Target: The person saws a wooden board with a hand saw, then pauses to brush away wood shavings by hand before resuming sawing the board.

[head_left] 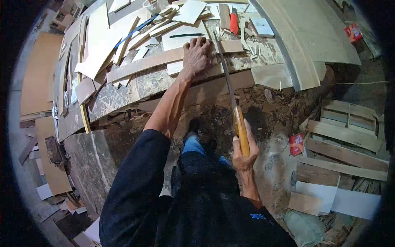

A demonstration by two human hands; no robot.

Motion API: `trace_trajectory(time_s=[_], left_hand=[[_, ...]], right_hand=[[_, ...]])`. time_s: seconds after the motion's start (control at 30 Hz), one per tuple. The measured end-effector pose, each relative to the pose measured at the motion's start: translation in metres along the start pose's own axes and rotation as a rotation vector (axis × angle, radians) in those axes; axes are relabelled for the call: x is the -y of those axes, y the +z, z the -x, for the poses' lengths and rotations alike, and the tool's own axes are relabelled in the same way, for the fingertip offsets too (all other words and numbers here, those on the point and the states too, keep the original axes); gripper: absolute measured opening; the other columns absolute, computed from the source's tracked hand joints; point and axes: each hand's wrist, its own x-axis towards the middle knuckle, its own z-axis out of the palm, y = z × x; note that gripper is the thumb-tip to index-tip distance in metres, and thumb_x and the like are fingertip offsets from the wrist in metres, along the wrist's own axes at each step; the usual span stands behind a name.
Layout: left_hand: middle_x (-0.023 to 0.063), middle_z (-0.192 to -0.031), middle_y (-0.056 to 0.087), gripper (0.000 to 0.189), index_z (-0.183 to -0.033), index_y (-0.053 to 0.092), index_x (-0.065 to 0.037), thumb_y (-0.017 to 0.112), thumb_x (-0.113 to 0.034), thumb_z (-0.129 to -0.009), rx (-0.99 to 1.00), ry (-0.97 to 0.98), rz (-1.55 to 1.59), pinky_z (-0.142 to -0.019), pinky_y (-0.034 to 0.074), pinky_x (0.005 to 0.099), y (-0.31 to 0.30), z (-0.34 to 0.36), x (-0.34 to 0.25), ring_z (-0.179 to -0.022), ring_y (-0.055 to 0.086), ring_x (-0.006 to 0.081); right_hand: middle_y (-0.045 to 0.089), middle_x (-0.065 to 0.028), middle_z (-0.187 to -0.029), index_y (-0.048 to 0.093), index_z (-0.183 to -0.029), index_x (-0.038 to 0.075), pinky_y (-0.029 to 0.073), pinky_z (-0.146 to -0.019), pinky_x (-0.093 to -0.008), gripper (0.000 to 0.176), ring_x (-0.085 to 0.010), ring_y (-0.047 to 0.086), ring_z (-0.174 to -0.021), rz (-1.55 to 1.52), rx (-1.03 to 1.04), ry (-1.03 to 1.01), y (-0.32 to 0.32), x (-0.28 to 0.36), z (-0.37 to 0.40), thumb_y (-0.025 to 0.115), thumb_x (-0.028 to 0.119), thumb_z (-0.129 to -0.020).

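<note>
My right hand (245,150) is wrapped round the yellow wooden handle of a hand saw (228,82). The saw's narrow blade points up and away, its far part lying across a long thin wooden strip (144,64) on the workbench. Just left of the blade, my left hand (199,55) presses on that strip with its fingers bent and drawn together. A dark pencil (186,36) lies on a pale board beyond my left hand. Right of the blade's tip lies a red-handled tool (233,21).
Loose boards and offcuts cover the workbench (135,92), with a blue pen-like stick (135,31) among them. Large panels (304,33) stand at the right. Wood scraps and a red packet (296,144) lie on the floor at the right.
</note>
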Motion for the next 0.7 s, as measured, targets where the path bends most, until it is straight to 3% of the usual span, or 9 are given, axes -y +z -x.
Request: trace_trajectory(time_s=[0.07,0.33,0.4,0.47,0.6,0.63,0.7], left_hand=[[0.0094,-0.129,0.047,0.044,-0.128,0.053,-0.013,0.057,-0.034,-0.09,0.018,0.001,0.031,-0.098,0.032,0.051,-0.007,0.001,-0.004,-0.121,0.041,0.0287],[0.0091,-0.132,0.044,0.061,-0.133,0.05,-0.013,0.066,-0.028,-0.076,0.062,-0.017,0.001,-0.096,0.033,0.049,-0.004,-0.002,-0.002,-0.122,0.04,0.0288],[0.0113,-0.137,0.042,0.073,-0.137,0.048,-0.015,0.072,-0.026,-0.069,0.068,0.016,-0.005,-0.096,0.033,0.0489,-0.003,-0.001,0.002,-0.123,0.039,0.0302],[0.0129,-0.139,0.041,0.073,-0.139,0.047,-0.015,0.07,-0.025,-0.071,0.168,-0.047,-0.049,-0.095,0.033,0.0496,-0.014,-0.003,-0.006,-0.123,0.039,0.0318],[0.0133,-0.138,0.042,0.064,-0.139,0.047,-0.015,0.064,-0.03,-0.079,0.135,-0.014,-0.104,-0.095,0.032,0.0512,-0.004,-0.004,0.001,-0.125,0.038,0.0318],[0.0128,-0.136,0.043,0.058,-0.137,0.048,-0.014,0.059,-0.034,-0.083,0.054,-0.008,-0.07,-0.095,0.031,0.0509,0.009,-0.003,0.006,-0.123,0.038,0.0314],[0.0097,-0.133,0.044,0.055,-0.133,0.05,-0.014,0.06,-0.028,-0.08,0.016,0.006,-0.001,-0.093,0.032,0.0501,0.006,0.001,0.002,-0.12,0.039,0.0285]], right_hand=[[0.06,-0.0224,-0.125,0.047,-0.136,-0.003,0.051,-0.087,-0.0336,0.052,-0.0266,0.065,-0.105,0.071,-0.035,-0.152,0.012,-0.007,-0.028,0.054,-0.003,-0.085],[0.061,-0.021,-0.126,0.047,-0.138,0.001,0.052,-0.084,-0.0319,0.053,-0.0244,0.066,-0.102,-0.035,0.001,-0.01,0.002,0.006,-0.015,0.053,-0.003,-0.085],[0.059,-0.0218,-0.128,0.049,-0.136,0.001,0.051,-0.088,-0.0336,0.052,-0.0281,0.064,-0.108,0.03,0.016,-0.069,0.018,0.008,-0.055,0.053,-0.003,-0.085],[0.058,-0.0218,-0.129,0.048,-0.136,-0.001,0.048,-0.093,-0.0342,0.052,-0.0298,0.061,-0.113,-0.034,-0.001,-0.047,0.027,-0.01,-0.065,0.053,-0.003,-0.084],[0.057,-0.0233,-0.13,0.046,-0.136,-0.005,0.043,-0.101,-0.0353,0.052,-0.0285,0.056,-0.122,-0.01,0.021,-0.111,0.005,0.006,-0.014,0.05,-0.005,-0.084],[0.057,-0.0232,-0.13,0.046,-0.137,-0.004,0.042,-0.102,-0.0357,0.052,-0.0294,0.055,-0.122,-0.026,0.025,-0.08,0.008,0.009,-0.017,0.05,-0.005,-0.084],[0.057,-0.0227,-0.13,0.046,-0.137,-0.004,0.043,-0.102,-0.0358,0.052,-0.0306,0.056,-0.121,-0.011,0.008,-0.08,0.021,0.005,-0.051,0.051,-0.004,-0.085]])
